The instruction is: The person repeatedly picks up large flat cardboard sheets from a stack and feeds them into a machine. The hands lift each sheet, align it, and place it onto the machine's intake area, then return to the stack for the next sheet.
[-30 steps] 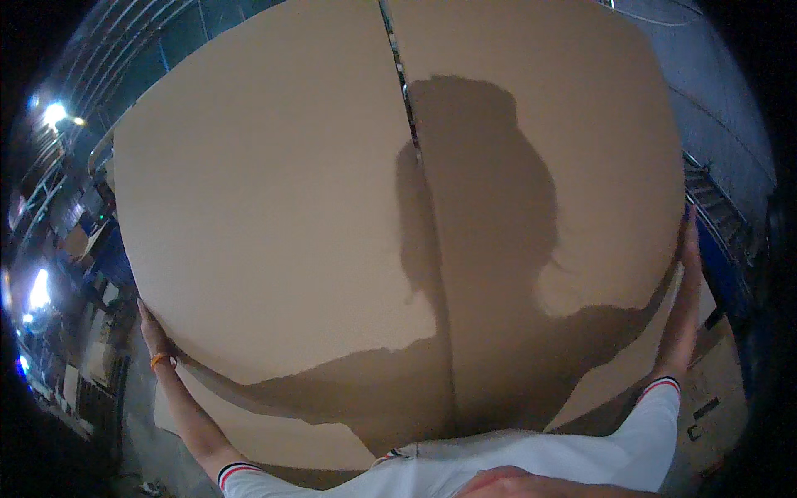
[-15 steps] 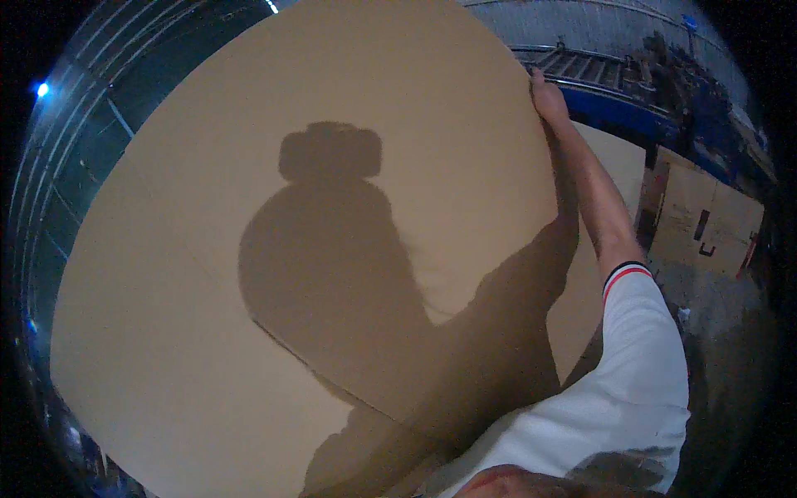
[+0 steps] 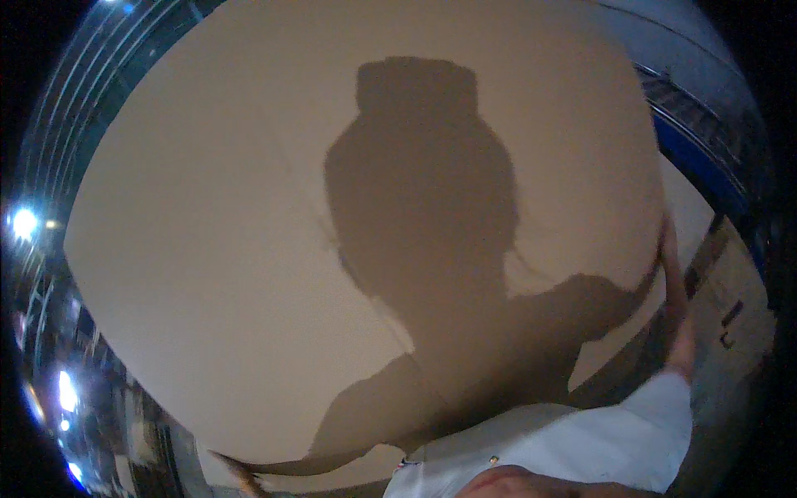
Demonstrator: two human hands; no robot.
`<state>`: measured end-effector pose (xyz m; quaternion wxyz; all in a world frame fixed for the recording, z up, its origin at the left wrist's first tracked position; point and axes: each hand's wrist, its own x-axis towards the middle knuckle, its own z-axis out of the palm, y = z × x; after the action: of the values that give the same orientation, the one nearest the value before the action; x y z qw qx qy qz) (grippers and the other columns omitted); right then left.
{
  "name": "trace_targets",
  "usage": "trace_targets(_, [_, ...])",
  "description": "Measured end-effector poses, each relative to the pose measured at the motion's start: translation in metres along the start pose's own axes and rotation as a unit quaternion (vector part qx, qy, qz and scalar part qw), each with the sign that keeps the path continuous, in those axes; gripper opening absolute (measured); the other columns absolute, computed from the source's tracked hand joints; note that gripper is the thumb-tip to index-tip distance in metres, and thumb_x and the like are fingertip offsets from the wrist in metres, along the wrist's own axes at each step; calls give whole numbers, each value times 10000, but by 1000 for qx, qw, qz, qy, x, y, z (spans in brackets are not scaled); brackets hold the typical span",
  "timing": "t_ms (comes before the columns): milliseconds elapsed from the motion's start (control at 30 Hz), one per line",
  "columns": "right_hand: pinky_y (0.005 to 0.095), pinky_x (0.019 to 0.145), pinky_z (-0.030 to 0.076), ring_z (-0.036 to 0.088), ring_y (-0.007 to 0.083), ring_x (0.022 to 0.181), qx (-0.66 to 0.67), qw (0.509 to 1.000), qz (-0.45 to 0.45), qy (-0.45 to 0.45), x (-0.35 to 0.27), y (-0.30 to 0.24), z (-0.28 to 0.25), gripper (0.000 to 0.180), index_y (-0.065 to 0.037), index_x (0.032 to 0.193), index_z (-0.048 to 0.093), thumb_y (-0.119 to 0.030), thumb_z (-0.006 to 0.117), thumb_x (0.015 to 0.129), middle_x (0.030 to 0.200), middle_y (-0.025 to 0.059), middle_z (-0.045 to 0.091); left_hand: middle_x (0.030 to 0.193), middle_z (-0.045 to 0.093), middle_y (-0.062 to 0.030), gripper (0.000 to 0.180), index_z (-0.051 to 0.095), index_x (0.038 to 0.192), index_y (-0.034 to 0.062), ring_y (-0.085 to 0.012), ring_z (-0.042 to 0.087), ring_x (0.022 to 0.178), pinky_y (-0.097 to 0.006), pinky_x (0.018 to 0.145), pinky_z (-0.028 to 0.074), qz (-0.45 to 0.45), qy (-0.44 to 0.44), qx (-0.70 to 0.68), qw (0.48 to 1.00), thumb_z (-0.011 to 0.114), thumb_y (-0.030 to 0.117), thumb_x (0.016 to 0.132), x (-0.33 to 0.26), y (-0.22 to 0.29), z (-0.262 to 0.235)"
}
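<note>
A very large brown cardboard sheet (image 3: 207,249) stands in front of me and fills most of the view, with a crease in its lower middle. My right hand (image 3: 667,241), arm bent, grips its right edge; the fingers behind the board are hidden. At the lower left edge, a small, blurred part of my left hand (image 3: 238,473) shows against the sheet, closed on its border. The left forearm is largely out of sight. A dark shadow of my head, headgear and shoulders falls across the board.
Beyond the right edge lie a blue machine frame (image 3: 693,158) with a roller track (image 3: 689,100), and a marked cardboard piece (image 3: 739,307) low down. Bright lamps (image 3: 25,222) and blurred hall structures line the left rim.
The sheet's right edge and my right hand have shifted right and lower in view. Part of my left hand has come into sight at the lower left. The shadow has moved right.
</note>
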<state>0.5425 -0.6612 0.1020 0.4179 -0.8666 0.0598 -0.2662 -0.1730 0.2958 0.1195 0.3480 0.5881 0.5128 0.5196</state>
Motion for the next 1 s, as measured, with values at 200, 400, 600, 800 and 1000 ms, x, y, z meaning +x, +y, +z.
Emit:
trace_targets(200, [436, 983, 392, 510, 319, 1161, -107, 988, 111, -14, -122, 147, -14, 565, 8, 1423, 352, -385, 291, 1022, 1275, 219, 532, 1041, 650, -126, 544, 572, 1207, -4, -240, 628, 857, -397, 693, 496, -94, 38, -2, 995, 386, 457, 984, -115, -88, -67])
trace_targets(400, [508, 841, 481, 609, 408, 993, -237, 970, -31, 35, -98, 146, -15, 527, -24, 1422, 352, -357, 274, 1021, 1114, 274, 616, 876, 677, -107, 510, 659, 1015, -34, -199, 604, 704, -390, 586, 484, 5, 48, 275, 960, 432, 421, 977, -85, -147, -94])
trace_targets(600, [485, 1041, 344, 455, 421, 1254, -144, 975, 153, -69, -33, -103, 58, 766, -32, 1309, 525, -622, 185, 958, 1325, 255, 514, 1270, 566, -140, 564, 465, 1352, 6, -279, 553, 1074, -404, 887, 467, 4, -31, -115, 993, 413, 432, 985, 10, -35, -110])
trace_targets(800, [540, 1022, 339, 481, 389, 1203, -304, 938, -157, -63, -44, -165, 139, 604, -25, 1265, 530, -503, 457, 902, 1280, 235, 518, 1290, 530, -213, 565, 546, 1247, 31, -357, 491, 1198, -444, 1000, 401, 141, -182, 526, 819, 517, 485, 912, 4, 28, 91])
trace_targets(1000, [517, 1160, 97, 161, 270, 1452, -335, 862, -217, -313, -291, -158, 216, 626, -173, 1507, 241, -477, 359, 973, 1582, 65, 171, 1553, 228, -152, 654, 377, 1451, 220, -367, 156, 1439, -576, 1136, 120, 198, -265, 506, 797, 520, 533, 895, -198, -53, 129])
